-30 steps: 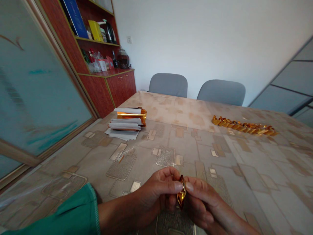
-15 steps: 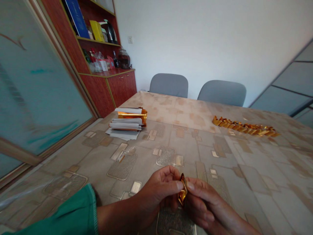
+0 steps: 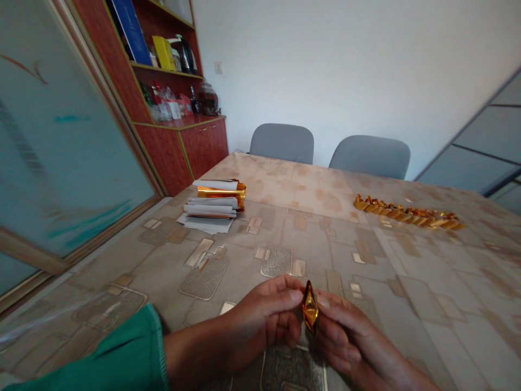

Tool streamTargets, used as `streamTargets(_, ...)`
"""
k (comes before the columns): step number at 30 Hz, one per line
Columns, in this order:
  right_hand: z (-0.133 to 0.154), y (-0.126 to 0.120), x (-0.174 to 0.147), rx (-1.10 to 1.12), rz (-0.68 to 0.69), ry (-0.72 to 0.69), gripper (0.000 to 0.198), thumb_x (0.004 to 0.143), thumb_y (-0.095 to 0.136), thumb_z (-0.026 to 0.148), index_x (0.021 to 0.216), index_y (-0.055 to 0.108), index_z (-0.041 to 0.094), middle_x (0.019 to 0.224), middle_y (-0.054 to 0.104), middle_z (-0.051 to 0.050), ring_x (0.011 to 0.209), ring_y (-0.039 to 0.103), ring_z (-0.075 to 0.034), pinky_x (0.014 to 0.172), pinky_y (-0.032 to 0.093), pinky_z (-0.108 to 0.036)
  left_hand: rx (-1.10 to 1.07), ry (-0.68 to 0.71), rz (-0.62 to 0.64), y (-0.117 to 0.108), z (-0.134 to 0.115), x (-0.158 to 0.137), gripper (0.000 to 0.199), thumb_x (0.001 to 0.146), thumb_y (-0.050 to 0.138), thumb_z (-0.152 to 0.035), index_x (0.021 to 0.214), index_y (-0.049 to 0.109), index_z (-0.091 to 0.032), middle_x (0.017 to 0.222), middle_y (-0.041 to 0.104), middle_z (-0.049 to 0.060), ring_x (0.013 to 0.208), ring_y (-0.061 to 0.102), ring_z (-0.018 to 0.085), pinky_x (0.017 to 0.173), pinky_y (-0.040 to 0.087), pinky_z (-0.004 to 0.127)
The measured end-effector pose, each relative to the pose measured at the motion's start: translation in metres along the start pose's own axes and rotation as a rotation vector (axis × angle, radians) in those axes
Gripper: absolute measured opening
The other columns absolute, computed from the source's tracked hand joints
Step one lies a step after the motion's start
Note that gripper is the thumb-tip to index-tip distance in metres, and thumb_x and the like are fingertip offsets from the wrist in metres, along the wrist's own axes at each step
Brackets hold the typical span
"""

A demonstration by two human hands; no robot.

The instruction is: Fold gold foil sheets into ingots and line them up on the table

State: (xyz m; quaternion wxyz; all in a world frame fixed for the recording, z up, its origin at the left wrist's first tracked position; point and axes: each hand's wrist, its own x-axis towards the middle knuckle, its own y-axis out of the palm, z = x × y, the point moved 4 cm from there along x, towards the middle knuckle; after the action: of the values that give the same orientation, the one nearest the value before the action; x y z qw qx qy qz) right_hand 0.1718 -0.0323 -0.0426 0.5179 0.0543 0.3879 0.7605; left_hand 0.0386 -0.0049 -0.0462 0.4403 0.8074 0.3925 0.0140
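Gold foil (image 3: 310, 310) has risen slightly in right hand (image 3: 345, 332).

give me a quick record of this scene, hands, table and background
left hand: fingertips close beside the folded gold piece, contact unclear
right hand: holding that piece by its side
table: patterned; pile of sheets at far left, row of gold pieces at far right
background: gray chairs, red-brown cabinet
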Motion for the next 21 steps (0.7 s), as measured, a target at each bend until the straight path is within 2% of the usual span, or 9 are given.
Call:
streamTargets(3, 0.0043, -0.0011, 0.0019, -0.080, -0.095, -0.088, 0.045, 0.086, 0.071, 0.053, 0.062, 0.053, 0.019, 0.044, 0.038, 0.010, 0.038, 0.018, -0.005, 0.039, 0.023, -0.019, -0.134, -0.019, -0.017, -0.0001, 0.0016, 0.0012, 0.030, 0.081, 0.079, -0.022, 0.103, 0.059, -0.015, 0.084, 0.066, 0.001, 0.061, 0.061, 0.005, 0.064, 0.048, 0.016)
streamTargets(7, 0.0053, -0.0021, 0.0037, -0.206, -0.156, -0.181, 0.043, 0.087, 0.069, 0.056, 0.069, 0.058, 0.018, 0.047, 0.046, 0.007, 0.045, 0.035, -0.008, 0.049, 0.034, -0.021, -0.157, 0.012, -0.013, 0.0015, 0.0048, 0.0016, 0.033, 0.080, 0.079, -0.020, 0.104, 0.057, -0.016, 0.083, 0.067, 0.002, 0.066, 0.063, 0.008, 0.067, 0.048, 0.019)
streamTargets(10, 0.0011, -0.0020, 0.0044, -0.226, -0.112, -0.162, 0.042, 0.087, 0.069, 0.056, 0.071, 0.059, 0.019, 0.048, 0.046, 0.006, 0.049, 0.039, -0.009, 0.054, 0.035, -0.023, -0.070, 0.052, 0.007, 0.0037, 0.0047, 0.0003, 0.035, 0.080, 0.079, -0.026, 0.103, 0.055, -0.017, 0.081, 0.067, 0.003, 0.064, 0.063, 0.011, 0.064, 0.048, 0.021)
streamTargets(15, -0.0032, -0.0014, 0.0064, -0.247, -0.036, -0.129, 0.052, 0.088, 0.064, 0.059, 0.057, 0.052, 0.020, 0.049, 0.040, 0.006, 0.051, 0.040, -0.010, 0.052, 0.034, -0.023, 0.100, 0.074, -0.049, 0.0049, 0.0034, -0.0003, 0.039, 0.075, 0.081, -0.032, 0.099, 0.054, -0.017, 0.073, 0.064, 0.000, 0.051, 0.055, 0.007, 0.050, 0.042, 0.018)
streamTargets(21, -0.0036, -0.0017, 0.0087, -0.291, -0.052, -0.124, 0.054, 0.089, 0.063, 0.060, 0.055, 0.051, 0.020, 0.047, 0.041, 0.006, 0.047, 0.037, -0.010, 0.050, 0.032, -0.024, 0.102, 0.030, -0.068, 0.0053, 0.0048, 0.0001, 0.033, 0.079, 0.075, -0.031, 0.097, 0.051, -0.017, 0.072, 0.064, 0.001, 0.055, 0.059, 0.009, 0.051, 0.042, 0.017)
